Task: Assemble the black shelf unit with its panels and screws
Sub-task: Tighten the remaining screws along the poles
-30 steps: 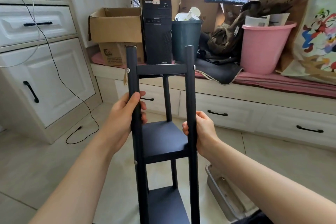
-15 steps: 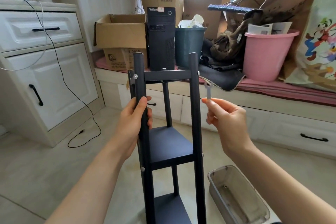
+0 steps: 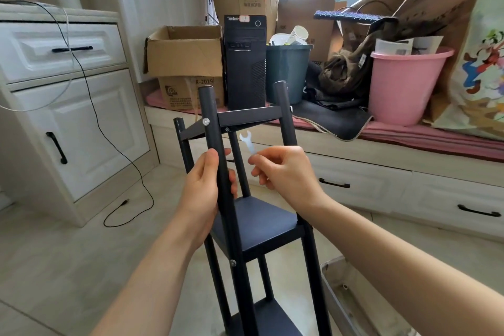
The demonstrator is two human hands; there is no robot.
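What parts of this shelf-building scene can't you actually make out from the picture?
- Shelf unit feet: cut off by the head view's bottom edge.
- Grey tray contents: cut by the edge and the right arm.
- Spanner handle end: hidden inside the right hand.
- Left hand fingers: mostly behind the post.

So the floor (image 3: pixel 68 267) is pale tile, and the black shelf unit (image 3: pixel 256 224) stands right on it. A metal tray (image 3: pixel 341 297) sits on the floor just beside the unit's right legs, and a black cable (image 3: pixel 120 207) snakes across the tiles over by the white cabinet (image 3: pixel 81 128), which stands on the floor too, at the left.
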